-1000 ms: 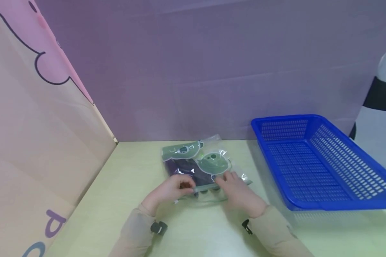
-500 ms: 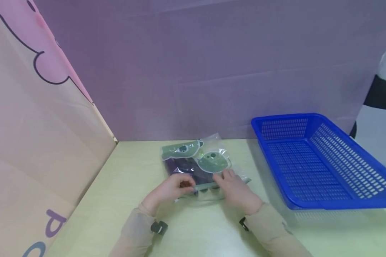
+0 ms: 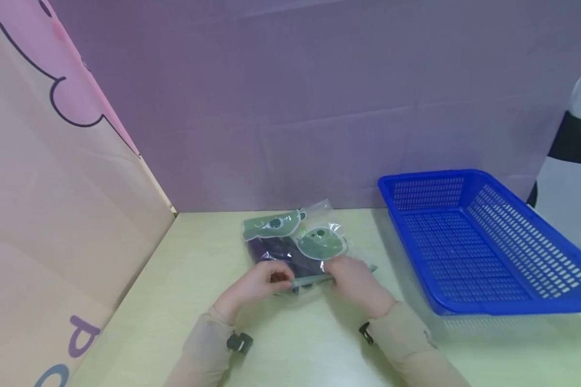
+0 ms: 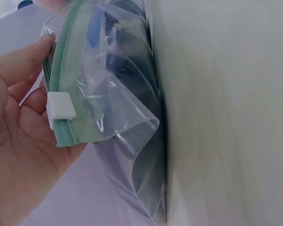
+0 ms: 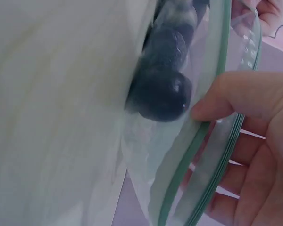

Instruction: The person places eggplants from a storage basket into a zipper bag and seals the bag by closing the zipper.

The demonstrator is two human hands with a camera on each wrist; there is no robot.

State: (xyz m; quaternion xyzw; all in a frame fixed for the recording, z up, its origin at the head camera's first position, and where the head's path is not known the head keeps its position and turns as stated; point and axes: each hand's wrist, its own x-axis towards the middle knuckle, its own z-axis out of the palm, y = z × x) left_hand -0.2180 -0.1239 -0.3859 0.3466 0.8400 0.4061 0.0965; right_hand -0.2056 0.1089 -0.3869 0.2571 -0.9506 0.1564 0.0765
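Note:
A clear slider zip bag (image 3: 321, 243) with green animal prints lies on the table, its mouth toward me. Folded dark purple or navy contents show through the plastic, and dark rounded bulges (image 5: 162, 94) sit just inside the mouth in the right wrist view. My left hand (image 3: 261, 279) pinches the green zip edge at the left, near the white slider (image 4: 61, 106). At the right, my right hand (image 3: 358, 282) grips the mouth, thumb by one green strip (image 5: 226, 42) and fingers behind the other. The two strips stand apart there.
A blue plastic basket (image 3: 465, 252) with perforated sides stands on the table to the right. A purple cloth backdrop (image 3: 271, 107) rises behind the table, and a printed cream panel (image 3: 68, 215) borders the left. Dark straps (image 3: 239, 342) sit on the wrists.
My right hand's fingers have curled in over the bag's zip edge, and its near edge has drawn up. The left hand keeps its place.

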